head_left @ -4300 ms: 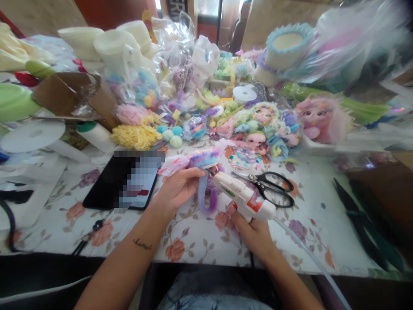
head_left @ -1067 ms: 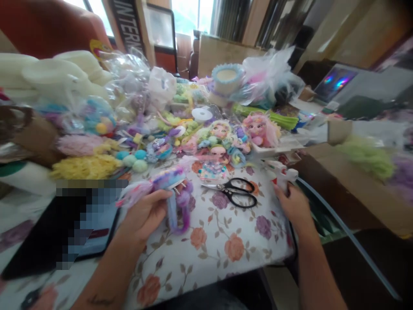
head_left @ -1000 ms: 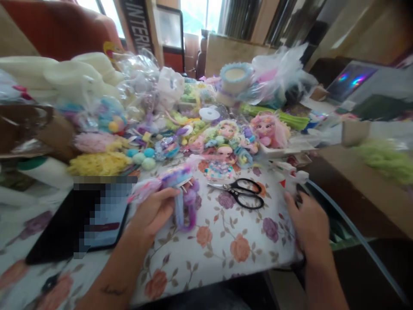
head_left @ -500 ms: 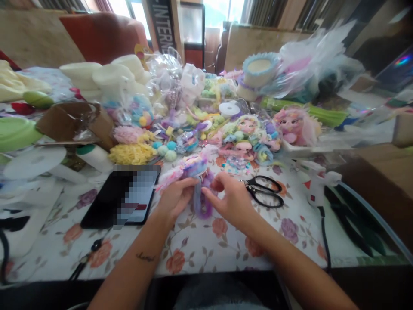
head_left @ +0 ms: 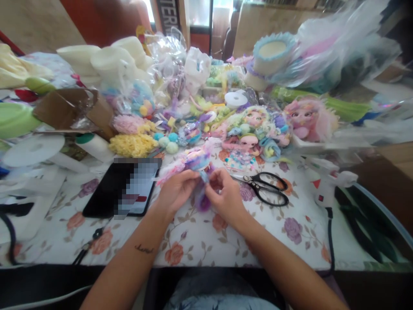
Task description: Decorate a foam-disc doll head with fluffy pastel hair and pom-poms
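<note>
Both hands are on the small fluffy doll (head_left: 196, 163), held just above the flowered tablecloth (head_left: 200, 241) at the middle of the table, between the phone (head_left: 124, 187) and the scissors (head_left: 266, 191). The left hand (head_left: 176, 191) cups it from the left with fingers curled around its pink and purple fluff. The right hand (head_left: 226, 196) has fingertips pinched on the purple strand at the doll's lower end — the exact contact is hidden behind the knuckles.

Progress, as a judgement: the doll looks partly dressed. Its top is covered in pastel fluff, but a purple tuft (head_left: 203, 202) hangs loose below the fingers, so that piece seems not yet fixed. The glue gun (head_left: 325, 185) stands on the cloth well to the right, out of hand, its cord running toward the table edge. The scissors lie closed, just right of the right hand, untouched. Several finished-looking doll heads (head_left: 253, 127) sit in the pile behind — likely this one is mid-way, with pressing and trimming left.

Writing: little is legible.
- The phone screen is blurred out.
- A dark banner (head_left: 172, 15) by the far doorway shows white capitals, roughly "TERI", cut off by the frame.
- A small cursive tattoo (head_left: 143, 249) on the left forearm is too small to read.
- The glue gun carries red marks, no readable brand.
</note>
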Demonstrator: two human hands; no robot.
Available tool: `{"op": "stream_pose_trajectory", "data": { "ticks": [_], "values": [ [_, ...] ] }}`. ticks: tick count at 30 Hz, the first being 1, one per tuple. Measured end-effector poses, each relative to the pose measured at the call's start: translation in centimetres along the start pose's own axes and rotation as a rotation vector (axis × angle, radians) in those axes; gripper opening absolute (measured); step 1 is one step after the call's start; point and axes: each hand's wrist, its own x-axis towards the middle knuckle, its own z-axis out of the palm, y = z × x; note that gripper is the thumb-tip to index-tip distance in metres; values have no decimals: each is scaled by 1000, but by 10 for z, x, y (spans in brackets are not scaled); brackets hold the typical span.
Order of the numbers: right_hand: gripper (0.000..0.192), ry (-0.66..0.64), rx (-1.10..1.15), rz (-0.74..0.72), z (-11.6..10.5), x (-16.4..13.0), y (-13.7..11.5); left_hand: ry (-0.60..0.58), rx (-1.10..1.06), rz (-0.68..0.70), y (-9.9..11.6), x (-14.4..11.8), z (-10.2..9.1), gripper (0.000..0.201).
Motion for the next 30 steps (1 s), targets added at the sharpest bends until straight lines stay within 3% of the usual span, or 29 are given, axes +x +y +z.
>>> {"op": "stream_pose_trajectory", "data": {
  "ticks": [6,10,16,24,28,30],
  "values": [
    [14,28,105,47,-10,4,-2,28,76,75,-1,-3,7,25],
    [16,-9,140,59,-12,4,-3,20,98,49,-1,-4,9,26],
    [18,-20,55,28,-12,2,-3,93,102,5,-2,-2,7,29],
    [18,-30,86,46,-12,5,1,65,119,3,-7,-1,5,22],
    [3,15,16,17,-14,5,-3,86,153,-7,-8,-3,8,21],
    [11,53,-49,-42,-14,4,-5,63,177,-4,-8,-4,9,21]
  ]
}}
